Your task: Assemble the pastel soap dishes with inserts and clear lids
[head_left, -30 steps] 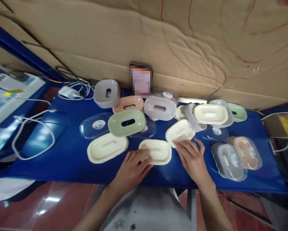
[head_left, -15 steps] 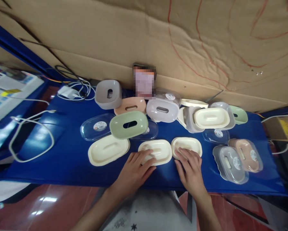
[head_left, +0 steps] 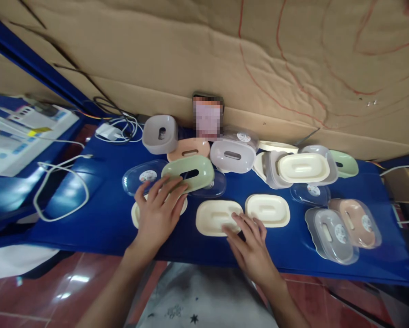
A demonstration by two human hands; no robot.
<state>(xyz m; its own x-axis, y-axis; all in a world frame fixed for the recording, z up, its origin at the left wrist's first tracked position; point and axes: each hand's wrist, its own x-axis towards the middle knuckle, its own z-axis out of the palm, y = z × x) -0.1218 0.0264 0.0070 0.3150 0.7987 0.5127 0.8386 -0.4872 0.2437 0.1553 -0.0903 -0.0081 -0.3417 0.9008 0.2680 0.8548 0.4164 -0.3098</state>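
The middle cream tray [head_left: 211, 219], a shallow rounded oblong with a raised central bar, lies near on the blue table [head_left: 105, 234]. The right hand [head_left: 252, 248], loosely bent, touches its right side. Leftward, the left hand [head_left: 158, 216] spreads to a glossy green slotted tray [head_left: 204, 176]; whether either grips, I cannot tell.

Green slotted cover [head_left: 191, 164]: smooth plastic (distinctly glossy)

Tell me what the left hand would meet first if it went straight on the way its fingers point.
Most likely the green slotted piece: the left hand overlaps its near edge in this view. Depth is unclear, so the two may be touching.
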